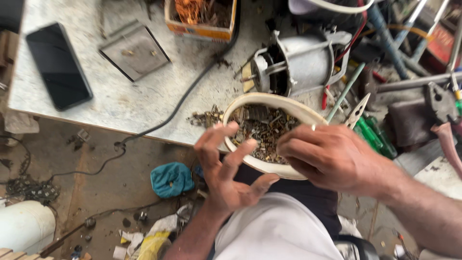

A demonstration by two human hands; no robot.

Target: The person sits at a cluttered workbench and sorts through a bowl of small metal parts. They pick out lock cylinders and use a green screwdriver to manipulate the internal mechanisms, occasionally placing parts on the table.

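The cream bowl (250, 161) full of small metal scrap parts (262, 127) looks heavy and rigid, best gripped at rim w/ both hands; left hand (226, 168) is open and empty, right hand (332, 156) curls at the rim, grip unclear.

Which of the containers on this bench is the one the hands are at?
The white bowl of small metal scrap, between both hands. The orange cardboard box sits untouched at the bench's far edge.

Bowl (296, 111): cream, full of small metal scrap, at your workbench (144, 101) edge | your left hand (226, 168): open, fingers spread, at its near rim | your right hand (327, 156): fingers curled into the scrap | behind: grey motor housing (303, 60), black phone (58, 65), square metal plate (134, 50).
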